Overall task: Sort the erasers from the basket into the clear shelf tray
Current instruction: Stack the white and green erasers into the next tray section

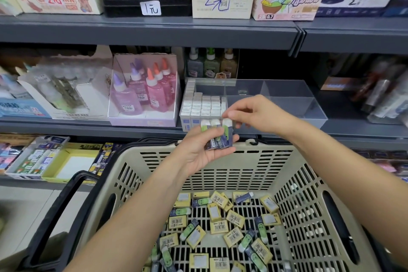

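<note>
My left hand (199,150) grips a small stack of three erasers (217,136) with white tops and dark blue-green sleeves, held upright above the basket's far rim. My right hand (254,113) reaches from the right and pinches the top of the rightmost eraser with thumb and fingertips. Just behind the hands stands the clear shelf tray (309,108); its left compartment holds several rows of white-topped erasers (204,104), its right compartments look bare. The beige basket (309,194) below contains several loose yellow and green-blue erasers (220,223).
Pink and purple glue bottles (145,93) stand in a box left of the tray. Small bottles (210,64) sit behind it. Grey shelf edges (154,33) run above and below. Boxes of stationery (50,157) fill the lower left shelf. The basket's black handle (57,216) hangs left.
</note>
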`<state>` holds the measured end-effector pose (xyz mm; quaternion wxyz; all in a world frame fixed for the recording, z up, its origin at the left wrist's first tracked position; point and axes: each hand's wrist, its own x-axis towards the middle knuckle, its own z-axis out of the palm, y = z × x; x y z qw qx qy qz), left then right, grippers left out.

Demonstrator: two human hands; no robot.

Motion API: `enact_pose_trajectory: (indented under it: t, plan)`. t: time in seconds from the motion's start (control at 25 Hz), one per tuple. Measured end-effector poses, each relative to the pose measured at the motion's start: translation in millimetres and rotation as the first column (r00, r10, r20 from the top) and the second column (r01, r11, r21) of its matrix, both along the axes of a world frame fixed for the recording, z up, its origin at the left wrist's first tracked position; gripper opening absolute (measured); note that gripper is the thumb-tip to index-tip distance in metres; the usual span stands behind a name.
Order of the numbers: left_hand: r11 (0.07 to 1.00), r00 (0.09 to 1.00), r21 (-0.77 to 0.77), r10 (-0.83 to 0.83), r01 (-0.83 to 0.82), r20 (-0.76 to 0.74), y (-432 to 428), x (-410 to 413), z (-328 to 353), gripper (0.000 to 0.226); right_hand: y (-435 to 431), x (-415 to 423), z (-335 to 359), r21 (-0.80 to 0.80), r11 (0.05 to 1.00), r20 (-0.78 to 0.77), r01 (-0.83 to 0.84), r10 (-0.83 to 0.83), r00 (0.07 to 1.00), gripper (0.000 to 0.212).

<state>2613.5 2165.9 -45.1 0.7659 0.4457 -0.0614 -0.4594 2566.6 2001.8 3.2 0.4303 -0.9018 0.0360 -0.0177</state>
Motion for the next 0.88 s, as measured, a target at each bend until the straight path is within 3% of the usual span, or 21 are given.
enact_pose_trajectory:
  t: [0.08,0.2,0.32,0.44,0.52,0.76,0.88]
  plan:
    - [1.0,1.0,0.017,0.015,-0.016,0.017,-3.6,-0.1,-0.3,0.028,-2.1,-3.1,2.3,0.063,0.998,-0.024,0.007,-0.005,1.0,0.015]
    - [0.997,0.998,0.045,0.058,-0.059,0.031,-7.6,0.1,-0.5,0.028,-5.9,-3.5,4.1,0.004,1.0,-0.058,-0.005,0.005,0.998,0.006]
    - [0.982,0.986,0.088,0.167,-0.168,0.013,-4.9,2.0,-4.3,0.016,-31.1,8.0,10.4,0.078,0.972,0.04,0.224,-0.227,0.973,0.01]
    - [0.973,0.983,0.137,0.181,-0.185,0.036,-0.4,1.4,-5.2,0.011,-45.8,26.1,9.9,-0.186,0.906,0.192,0.38,-0.346,0.918,0.009]
    - [0.973,0.982,0.137,0.186,-0.186,0.01,-0.2,0.6,-4.6,0.017,-38.9,37.6,-0.3,-0.285,0.905,0.143,0.316,-0.286,0.947,0.014]
    - [0.975,0.983,0.123,0.184,-0.183,0.0,10.9,5.9,-5.9,0.016,-34.8,51.5,-16.9,-0.141,0.956,0.014,0.255,-0.256,0.967,0.008]
    - [0.976,0.985,0.136,0.167,-0.171,0.039,11.0,6.8,-8.2,0.014,-31.9,52.7,-22.4,-0.178,0.967,-0.077,0.182,-0.198,0.977,0.005]
